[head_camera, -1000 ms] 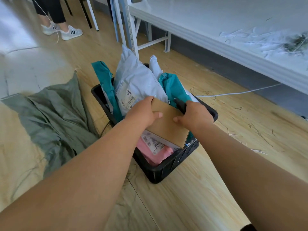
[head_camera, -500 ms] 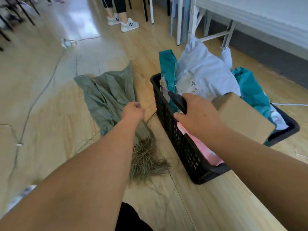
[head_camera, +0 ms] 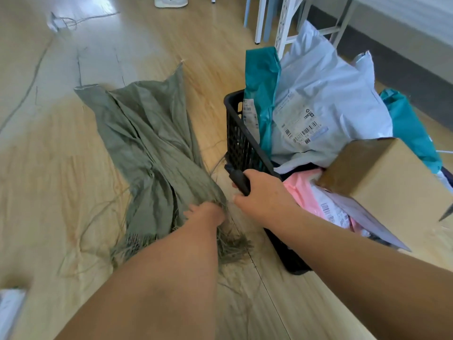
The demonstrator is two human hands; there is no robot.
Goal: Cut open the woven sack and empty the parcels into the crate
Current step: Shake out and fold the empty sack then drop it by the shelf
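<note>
Left hand [head_camera: 208, 213] on sack [head_camera: 147, 143]

Two bare forearms, no sleeves, both hands uncovered.

The woven sack [head_camera: 147, 143] lies flat on the floor [head_camera: 49, 168], left of the crate [head_camera: 239, 141]; its frayed end [head_camera: 230, 246] sits nearest the camera, beside the crate's near corner; the parcels [head_camera: 318, 99] stand piled in the crate, a cardboard box [head_camera: 382, 175] on top at the right; the left hand [head_camera: 208, 213] rests on the sack's frayed end; the right hand [head_camera: 264, 192], holding a cutter [head_camera: 239, 179], sits between sack and crate; bench legs [head_camera: 282, 25] stand behind the crate.
</note>
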